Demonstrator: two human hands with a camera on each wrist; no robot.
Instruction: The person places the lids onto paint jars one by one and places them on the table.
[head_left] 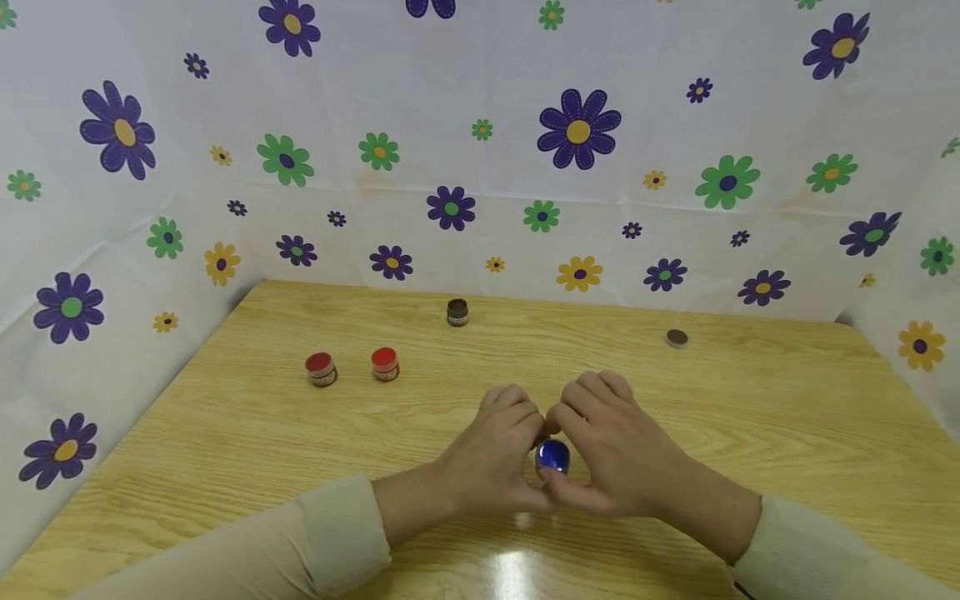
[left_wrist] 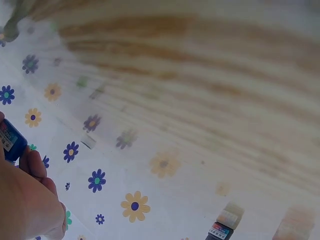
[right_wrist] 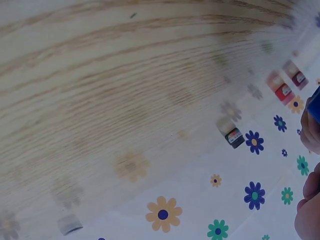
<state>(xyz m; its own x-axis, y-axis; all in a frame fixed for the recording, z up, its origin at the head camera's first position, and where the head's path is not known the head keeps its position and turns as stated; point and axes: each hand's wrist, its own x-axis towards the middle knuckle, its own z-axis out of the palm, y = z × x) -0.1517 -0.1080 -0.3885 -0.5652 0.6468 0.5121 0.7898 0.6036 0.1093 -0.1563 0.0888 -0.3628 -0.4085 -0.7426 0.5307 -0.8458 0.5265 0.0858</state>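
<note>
Snugly, left grip [head_left: 492, 457] and right grip [head_left: 618, 450] are pinching the blue jar [head_left: 553, 453], uneven pressure perhaps risking a slip.

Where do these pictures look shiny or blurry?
In the head view, a bright glare streak whitens the table near the bottom edge, and the blue jar looks shiny on top; in the left wrist view, flower reflections look smeary, while printed flowers look sharper; in the right wrist view, the dark jar has a faded, blurry reflection.
</note>
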